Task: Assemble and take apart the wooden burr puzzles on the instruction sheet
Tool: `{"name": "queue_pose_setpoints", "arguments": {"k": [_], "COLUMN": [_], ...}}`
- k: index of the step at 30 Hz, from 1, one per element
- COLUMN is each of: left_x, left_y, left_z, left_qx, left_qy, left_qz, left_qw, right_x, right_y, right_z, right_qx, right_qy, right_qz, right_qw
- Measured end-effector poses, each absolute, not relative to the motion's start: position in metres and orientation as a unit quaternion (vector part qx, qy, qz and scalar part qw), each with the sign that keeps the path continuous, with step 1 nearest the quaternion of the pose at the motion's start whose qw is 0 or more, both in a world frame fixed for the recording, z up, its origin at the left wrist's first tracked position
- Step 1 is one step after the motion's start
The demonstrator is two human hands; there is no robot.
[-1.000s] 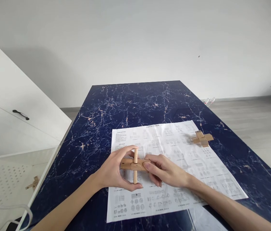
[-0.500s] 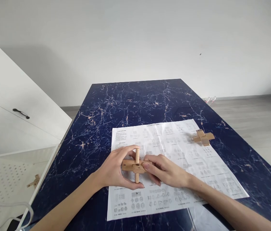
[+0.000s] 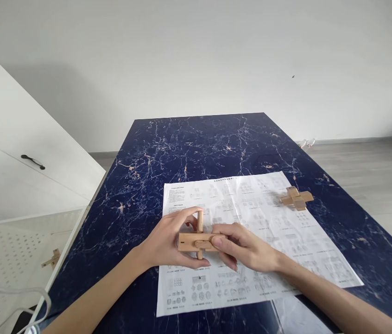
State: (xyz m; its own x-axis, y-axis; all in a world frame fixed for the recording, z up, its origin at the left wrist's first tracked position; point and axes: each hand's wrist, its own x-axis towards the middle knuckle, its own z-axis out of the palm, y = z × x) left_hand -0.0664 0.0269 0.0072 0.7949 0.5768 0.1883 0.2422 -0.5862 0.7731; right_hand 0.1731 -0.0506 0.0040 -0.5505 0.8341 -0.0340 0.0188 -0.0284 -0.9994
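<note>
A plain pale wall (image 3: 196, 55) rises behind the dark blue, marble-patterned table (image 3: 189, 144), and a white cabinet (image 3: 25, 125) stands to your left. In front of you a creased printed sheet (image 3: 251, 220) lies on the table, its rows of small diagrams spread around and under your hands, probably so that you can glance at them while you handle the wood. Your left hand (image 3: 168, 239) is curved into a wide C, the index finger at the far end of a wooden rod (image 3: 200, 221) and the thumb by its near end; spanning it this way likely braces it at both ends so that it cannot slip. Your right hand (image 3: 243, 243) is closed more narrowly, thumb on top, pinching the right end of a wooden bar (image 3: 186, 241), which seems to steady it against the other hand. The bar lies between your two hands, running left to right across the rod, with its left end inside the hollow of your left hand; whether it rests on the paper, you cannot tell from here. A wooden cross (image 3: 297, 199) sits at the sheet's right edge, beyond your right hand and well apart from it, perhaps set there to leave room for both hands.
</note>
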Motion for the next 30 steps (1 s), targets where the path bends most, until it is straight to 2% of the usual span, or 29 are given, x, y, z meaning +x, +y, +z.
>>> {"name": "queue_pose_setpoints", "arguments": {"k": [6,8,10,13,16,21,30], "left_x": [-0.067,-0.068,-0.069,-0.069,-0.068,-0.069,-0.070], "left_y": [0.027,0.027,0.028,0.028,0.028,0.027,0.025], "left_z": [0.002,0.000,-0.001,0.001,0.002,-0.001,-0.004], "left_qx": [0.871,0.873,0.870,0.862,0.863,0.876,0.893], "left_qy": [0.282,0.294,0.296,0.286,0.270,0.266,0.263], "left_qz": [0.225,0.217,0.207,0.214,0.228,0.233,0.255], "left_qw": [0.334,0.324,0.337,0.360,0.362,0.329,0.260], "right_x": [0.180,0.181,0.181,0.178,0.174,0.170,0.170], "right_y": [-0.049,-0.047,-0.044,-0.041,-0.041,-0.044,-0.043], "right_z": [-0.003,-0.003,-0.002,-0.002,-0.007,-0.016,-0.024], "right_qx": [-0.301,-0.333,-0.424,-0.568,-0.620,-0.611,-0.603], "right_qy": [-0.553,-0.535,-0.543,-0.586,-0.625,-0.688,-0.722], "right_qz": [0.668,0.642,0.561,0.387,0.282,0.200,0.099], "right_qw": [0.397,0.437,0.458,0.429,0.382,0.337,0.323]}}
